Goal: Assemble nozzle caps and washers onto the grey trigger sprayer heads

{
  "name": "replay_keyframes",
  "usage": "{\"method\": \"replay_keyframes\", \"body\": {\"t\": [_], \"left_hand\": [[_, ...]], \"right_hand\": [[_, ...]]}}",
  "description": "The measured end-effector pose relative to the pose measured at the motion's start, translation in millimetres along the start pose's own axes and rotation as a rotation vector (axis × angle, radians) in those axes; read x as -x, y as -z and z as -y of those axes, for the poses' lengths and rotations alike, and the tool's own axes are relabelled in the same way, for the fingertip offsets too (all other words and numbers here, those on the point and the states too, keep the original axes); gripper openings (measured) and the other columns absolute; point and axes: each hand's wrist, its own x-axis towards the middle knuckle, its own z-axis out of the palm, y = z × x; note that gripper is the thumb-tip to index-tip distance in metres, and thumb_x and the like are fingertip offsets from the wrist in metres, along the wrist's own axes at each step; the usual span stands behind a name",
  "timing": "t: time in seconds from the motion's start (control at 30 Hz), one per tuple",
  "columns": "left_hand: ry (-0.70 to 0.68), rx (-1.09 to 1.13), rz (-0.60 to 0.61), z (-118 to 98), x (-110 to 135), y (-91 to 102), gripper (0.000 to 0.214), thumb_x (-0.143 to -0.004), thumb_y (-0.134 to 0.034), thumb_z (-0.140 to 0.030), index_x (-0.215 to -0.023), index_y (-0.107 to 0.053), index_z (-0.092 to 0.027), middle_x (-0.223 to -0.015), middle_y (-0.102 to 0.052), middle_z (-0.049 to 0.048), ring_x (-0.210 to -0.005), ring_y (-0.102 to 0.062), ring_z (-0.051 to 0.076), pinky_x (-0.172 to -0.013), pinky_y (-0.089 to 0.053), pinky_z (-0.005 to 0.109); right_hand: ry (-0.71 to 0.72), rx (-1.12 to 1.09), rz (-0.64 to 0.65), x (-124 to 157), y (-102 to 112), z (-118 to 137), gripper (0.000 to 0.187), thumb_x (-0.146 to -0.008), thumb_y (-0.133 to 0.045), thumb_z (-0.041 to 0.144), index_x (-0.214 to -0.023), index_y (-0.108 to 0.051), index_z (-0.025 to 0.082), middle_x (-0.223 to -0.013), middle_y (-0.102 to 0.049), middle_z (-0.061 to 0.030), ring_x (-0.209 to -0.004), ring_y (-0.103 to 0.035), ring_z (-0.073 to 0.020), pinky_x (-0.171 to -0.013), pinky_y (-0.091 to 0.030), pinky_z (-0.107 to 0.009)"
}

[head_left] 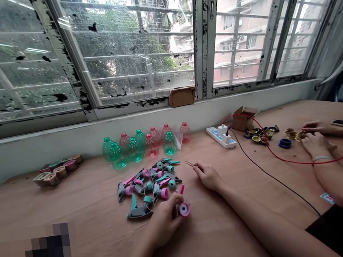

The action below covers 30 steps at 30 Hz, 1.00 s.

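Observation:
My left hand (166, 221) is closed around a grey trigger spray head with a pink collar (184, 209), its round opening turned towards me. A thin pair of tweezers (189, 164) is pinched in my right hand (209, 177), tips pointing left and apart from the spray heads. Just beyond my left hand lies a loose pile of spray heads (160, 193), grey with pink or teal triggers and collars. One grey spray head with a teal trigger (139, 210) lies right beside that hand. Behind the pile stand several clear green bottles (136, 150) and pink bottles (151, 146), uncapped.
A white power strip (221, 137) with plugs sits right of the bottles; a red cable (283, 159) and a black cable (269, 175) cross the table. Far right, a co-worker's hands (315, 144) handle small gold pieces. Small containers (58, 171) stand at left.

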Motion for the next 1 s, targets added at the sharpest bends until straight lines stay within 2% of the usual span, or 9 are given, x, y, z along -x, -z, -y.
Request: {"method": "replay_keyframes", "body": {"t": [0.1, 0.2, 0.27, 0.33, 0.43, 0.5, 0.57, 0.73, 1.0], "left_hand": [[0.004, 0.013, -0.017, 0, -2, 0.1, 0.026, -0.076, -0.061, -0.015, -0.102, -0.059, -0.02, -0.091, -0.067, -0.0001, -0.079, -0.057, 0.015, -0.071, -0.04, 0.023], [0.006, 0.014, -0.024, 0, -3, 1.0, 0.029, -0.075, -0.061, -0.013, -0.102, -0.065, -0.021, -0.091, -0.069, -0.0001, -0.082, -0.059, 0.016, -0.075, -0.041, 0.024], [0.003, 0.016, -0.031, -1, -3, 1.8, 0.028, -0.074, -0.061, -0.013, -0.1, -0.066, -0.02, -0.089, -0.069, 0.0002, -0.08, -0.059, 0.016, -0.074, -0.042, 0.023], [-0.002, 0.003, -0.033, -2, -3, 1.9, 0.026, -0.075, -0.06, -0.013, -0.1, -0.066, -0.02, -0.088, -0.069, 0.0002, -0.079, -0.059, 0.015, -0.072, -0.041, 0.023], [-0.011, -0.046, -0.028, -4, -2, 0.3, 0.026, -0.077, -0.059, -0.016, -0.102, -0.066, -0.021, -0.09, -0.069, 0.0003, -0.08, -0.059, 0.016, -0.072, -0.041, 0.024], [-0.024, -0.075, -0.023, -5, -2, -1.7, 0.027, -0.079, -0.058, -0.017, -0.104, -0.066, -0.022, -0.095, -0.07, 0.0011, -0.084, -0.06, 0.017, -0.074, -0.041, 0.024], [-0.035, -0.094, -0.021, -5, -1, -3.3, 0.03, -0.079, -0.057, -0.019, -0.108, -0.065, -0.023, -0.101, -0.07, 0.0024, -0.088, -0.061, 0.018, -0.077, -0.042, 0.026], [-0.029, -0.087, -0.019, -5, 1, -2.4, 0.038, -0.08, -0.055, -0.021, -0.117, -0.062, -0.024, -0.107, -0.07, 0.003, -0.094, -0.062, 0.02, -0.081, -0.044, 0.027], [-0.035, -0.059, -0.008, -6, 1, 0.6, 0.026, -0.081, -0.053, -0.019, -0.106, -0.062, -0.022, -0.097, -0.068, 0.002, -0.086, -0.059, 0.018, -0.074, -0.042, 0.026]], "right_hand": [[-0.026, -0.066, 0.039, -1, -2, -1, 0.036, -0.089, -0.046, 0.043, -0.101, -0.068, 0.018, -0.064, -0.063, -0.0007, -0.059, -0.058, -0.0156, -0.057, -0.041, -0.024], [-0.068, -0.214, 0.054, -1, 2, 4, 0.039, -0.084, -0.054, 0.043, -0.104, -0.07, 0.014, -0.069, -0.068, -0.004, -0.064, -0.063, -0.0173, -0.062, -0.047, -0.026], [-0.062, -0.266, 0.087, 1, 13, 15, 0.039, -0.081, -0.058, 0.041, -0.103, -0.071, 0.012, -0.072, -0.07, -0.0055, -0.067, -0.064, -0.018, -0.063, -0.048, -0.026], [0.014, -0.243, 0.192, 6, 30, 32, 0.036, -0.083, -0.057, 0.04, -0.103, -0.071, 0.013, -0.07, -0.069, -0.0047, -0.065, -0.063, -0.0167, -0.061, -0.047, -0.025], [0.222, -0.064, 0.472, 14, 62, 67, 0.035, -0.09, -0.052, 0.036, -0.118, -0.066, 0.021, -0.067, -0.069, 0.0001, -0.061, -0.06, -0.013, -0.059, -0.044, -0.022], [0.337, 0.089, 0.558, 18, 78, 90, 0.035, -0.092, -0.05, 0.032, -0.125, -0.06, 0.025, -0.07, -0.07, 0.0012, -0.062, -0.062, -0.0118, -0.064, -0.043, -0.022], [0.438, 0.285, 0.611, 21, 87, 108, 0.028, -0.093, -0.049, 0.03, -0.116, -0.065, 0.027, -0.074, -0.072, -0.0003, -0.064, -0.063, -0.0124, -0.064, -0.04, -0.022], [0.576, 0.739, 0.687, 28, 81, 130, 0.023, -0.089, -0.049, 0.019, -0.083, -0.071, 0.022, -0.078, -0.072, -0.0041, -0.068, -0.064, -0.0161, -0.055, -0.033, -0.024], [0.571, 0.904, 0.641, 45, 61, 137, 0.019, -0.079, -0.055, 0.006, -0.082, -0.07, 0.017, -0.076, -0.071, -0.0091, -0.069, -0.066, -0.0191, -0.054, -0.037, -0.023]]}}
